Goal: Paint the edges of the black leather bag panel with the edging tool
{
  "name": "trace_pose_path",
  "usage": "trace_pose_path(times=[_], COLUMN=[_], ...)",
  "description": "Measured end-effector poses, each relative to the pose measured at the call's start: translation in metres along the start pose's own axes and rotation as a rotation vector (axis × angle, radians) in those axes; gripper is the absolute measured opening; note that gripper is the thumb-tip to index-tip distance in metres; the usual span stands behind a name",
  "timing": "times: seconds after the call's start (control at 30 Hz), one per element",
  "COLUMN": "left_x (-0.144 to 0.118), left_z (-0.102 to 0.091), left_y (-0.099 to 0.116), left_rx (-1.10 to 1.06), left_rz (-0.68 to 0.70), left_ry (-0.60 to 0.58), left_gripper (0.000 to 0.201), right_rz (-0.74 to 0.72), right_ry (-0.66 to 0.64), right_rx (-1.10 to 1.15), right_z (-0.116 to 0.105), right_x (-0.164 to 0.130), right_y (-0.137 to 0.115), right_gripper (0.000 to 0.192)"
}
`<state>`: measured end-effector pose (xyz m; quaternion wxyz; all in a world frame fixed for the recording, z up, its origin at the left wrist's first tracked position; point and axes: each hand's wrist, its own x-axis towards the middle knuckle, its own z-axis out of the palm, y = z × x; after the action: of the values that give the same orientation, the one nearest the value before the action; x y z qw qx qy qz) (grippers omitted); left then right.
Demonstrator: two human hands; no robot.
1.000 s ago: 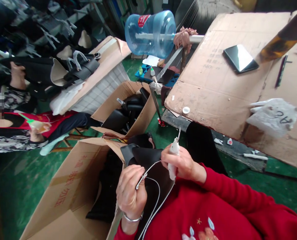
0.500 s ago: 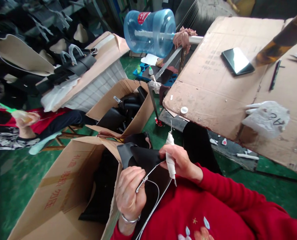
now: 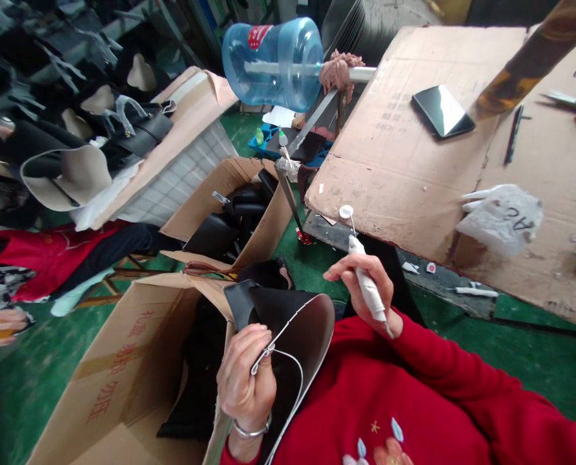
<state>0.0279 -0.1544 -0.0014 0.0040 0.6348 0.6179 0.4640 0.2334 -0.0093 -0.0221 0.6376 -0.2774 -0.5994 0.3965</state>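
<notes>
Leather panel in my lap, lower edge lost behind my red sleeve; tool tip too fine to read.

My left hand is curled, thumb and fingers pinching the panel's white-edged rim above the cardboard box. My right hand is raised clear of the panel, fingers closed around a white pen-like tool, its thin tip pointing up toward the cardboard tabletop.

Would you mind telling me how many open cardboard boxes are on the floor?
2: a large cardboard box beside the left hand, and a smaller cardboard box beyond it, holding black pieces. Others may be hidden.
</notes>
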Motion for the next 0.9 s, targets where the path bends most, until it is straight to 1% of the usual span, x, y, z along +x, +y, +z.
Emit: trace_pose_path(times=[0.03, 0.13, 0.17, 0.2, 0.27, 0.37, 0.43, 0.53, 0.6, 0.7, 0.8, 0.9], left_x=[0.002, 0.012, 0.017, 0.022, 0.033, 0.051, 0.060, 0.067, 0.066, 0.063, 0.063, 0.072], left_z=[0.001, 0.007, 0.010, 0.015, 0.029, 0.056, 0.074, 0.095, 0.103, 0.107, 0.106, 0.101], left_y=[0.001, 0.001, -0.002, -0.006, -0.016, -0.030, -0.033, -0.030, -0.026, -0.024, -0.027, -0.031], left_rx=[-0.014, -0.026, -0.017, -0.006, 0.023, 0.049, 0.041, 0.012, -0.005, -0.024, -0.045, -0.087], left_rz=[-0.017, -0.083, -0.110, -0.141, -0.220, -0.347, -0.395, -0.400, -0.386, -0.383, -0.435, -0.512], left_ry=[-0.013, -0.079, -0.101, -0.120, -0.160, -0.249, -0.332, -0.454, -0.514, -0.559, -0.567, -0.572], left_gripper=[0.027, 0.022, 0.018, 0.014, 0.010, 0.016, 0.020, 0.020, 0.020, 0.021, 0.022, 0.025], right_rz=[0.025, 0.064, 0.072, 0.080, 0.106, 0.156, 0.178, 0.186, 0.172, 0.128, 0.082, 0.047], right_ry=[0.020, 0.060, 0.083, 0.109, 0.165, 0.235, 0.269, 0.300, 0.287, 0.200, 0.120, 0.087], right_rx=[-0.011, -0.028, -0.060, -0.104, -0.199, -0.279, -0.297, -0.319, -0.341, -0.400, -0.437, -0.455], right_z=[-0.004, -0.019, -0.024, -0.029, -0.040, -0.052, -0.059, -0.066, -0.069, -0.073, -0.074, -0.073], right_x=[0.002, 0.009, 0.012, 0.015, 0.023, 0.033, 0.037, 0.042, 0.045, 0.051, 0.056, 0.061], right_y=[0.000, 0.005, 0.007, 0.009, 0.012, 0.014, 0.017, 0.021, 0.024, 0.028, 0.031, 0.035], right_gripper=[0.018, 0.040, 0.044, 0.043, 0.033, 0.023, 0.022, 0.022, 0.024, 0.025, 0.027, 0.029])
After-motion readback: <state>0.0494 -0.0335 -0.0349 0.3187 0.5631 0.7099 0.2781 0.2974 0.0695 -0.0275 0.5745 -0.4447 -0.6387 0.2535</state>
